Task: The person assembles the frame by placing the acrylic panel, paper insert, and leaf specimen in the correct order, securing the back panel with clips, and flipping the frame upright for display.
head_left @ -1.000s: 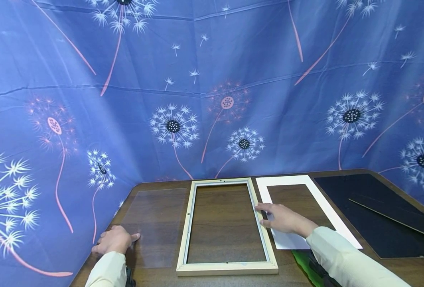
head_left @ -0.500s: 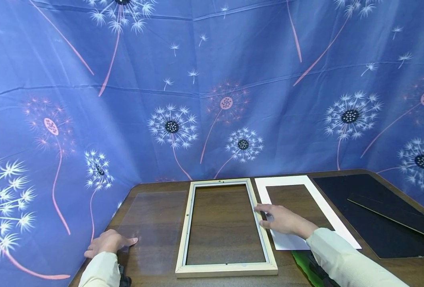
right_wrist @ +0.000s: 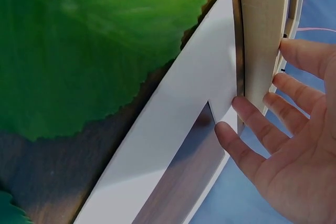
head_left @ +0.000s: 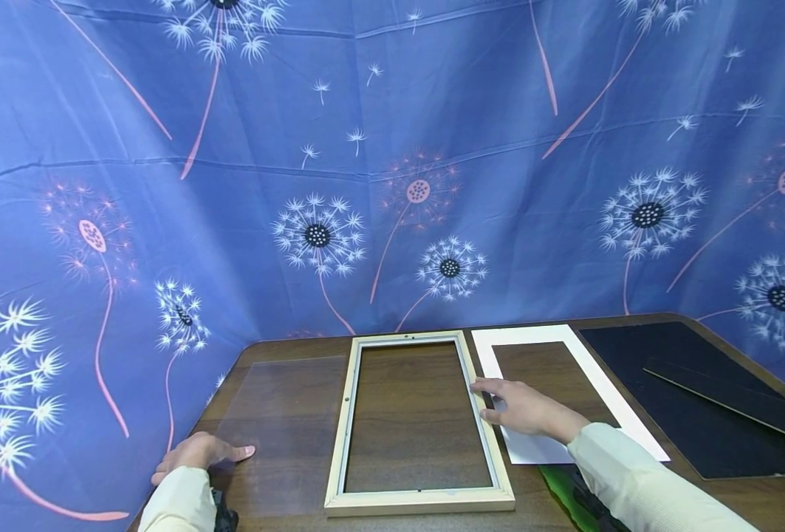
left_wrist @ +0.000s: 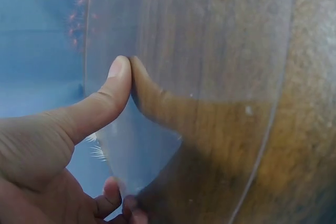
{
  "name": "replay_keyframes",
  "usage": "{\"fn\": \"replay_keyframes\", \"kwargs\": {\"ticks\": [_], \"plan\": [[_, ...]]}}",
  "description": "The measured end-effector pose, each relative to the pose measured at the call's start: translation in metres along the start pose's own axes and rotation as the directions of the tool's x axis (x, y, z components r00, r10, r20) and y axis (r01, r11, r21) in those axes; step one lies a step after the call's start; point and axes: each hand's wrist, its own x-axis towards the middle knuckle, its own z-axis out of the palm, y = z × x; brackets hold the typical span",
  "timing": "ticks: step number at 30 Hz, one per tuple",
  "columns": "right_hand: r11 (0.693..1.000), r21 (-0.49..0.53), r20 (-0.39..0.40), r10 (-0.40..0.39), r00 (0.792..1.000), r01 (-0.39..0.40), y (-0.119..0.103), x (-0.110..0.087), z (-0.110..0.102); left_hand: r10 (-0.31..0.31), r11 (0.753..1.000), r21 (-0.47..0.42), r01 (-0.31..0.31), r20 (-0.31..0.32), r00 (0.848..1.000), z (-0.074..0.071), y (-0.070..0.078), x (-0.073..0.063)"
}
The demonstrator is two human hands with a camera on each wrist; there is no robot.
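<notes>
**Blue curtain [head_left: 532, 258] behind, wooden table [head_left: 538, 517] below**

I have the left hand [head_left: 196, 451] apparently pinching the clear sheet [head_left: 286, 428] at its left edge, left of the wooden frame [head_left: 419, 501]; I'd hold the thumb close to the rim against smudges. My right hand [head_left: 518, 405], fingers spread, touches the frame's right side. Within frame and white mat [head_left: 597, 377]: wood grain.

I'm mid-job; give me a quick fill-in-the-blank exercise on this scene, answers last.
1. The left hand holds the clear sheet between its fingers and ____.
2. In the head view, the right hand is at the ____ edge of the wooden frame.
3. The white mat lies between the wooden frame and a flat board coloured ____.
4. The leaf is ____ in colour.

Missing words: thumb; right; black; green.
</notes>
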Motion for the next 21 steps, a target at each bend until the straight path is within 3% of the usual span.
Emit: {"fn": "replay_keyframes", "kwargs": {"ticks": [2, 7, 9, 16, 21], "plan": [[1.000, -0.002, -0.002, -0.006, 1.000, 0.006, 0.000, 0.000, 0.000, 0.002, 1.000, 0.006, -0.002, 0.003, 1.000, -0.001, 0.000, -0.001], [1.000, 0.004, -0.004, -0.006, 1.000, 0.006, 0.001, -0.002, -0.002, 0.026, 0.997, -0.078, -0.025, 0.011, 1.000, -0.004, 0.001, -0.003], [1.000, 0.007, -0.002, -0.004, 1.000, 0.004, 0.001, -0.002, -0.003, 0.048, 0.995, -0.084, -0.049, -0.012, 0.999, -0.007, 0.003, -0.004], [1.000, 0.011, 0.001, -0.003, 1.000, 0.003, 0.002, -0.001, -0.002, 0.145, 0.989, 0.054, -0.140, -0.097, 0.985, -0.019, 0.009, -0.013], [1.000, 0.006, -0.003, -0.015, 1.000, 0.015, 0.001, -0.001, -0.001, 0.167, 0.986, 0.010, -0.167, -0.156, 0.974, -0.025, 0.008, -0.015]]}}
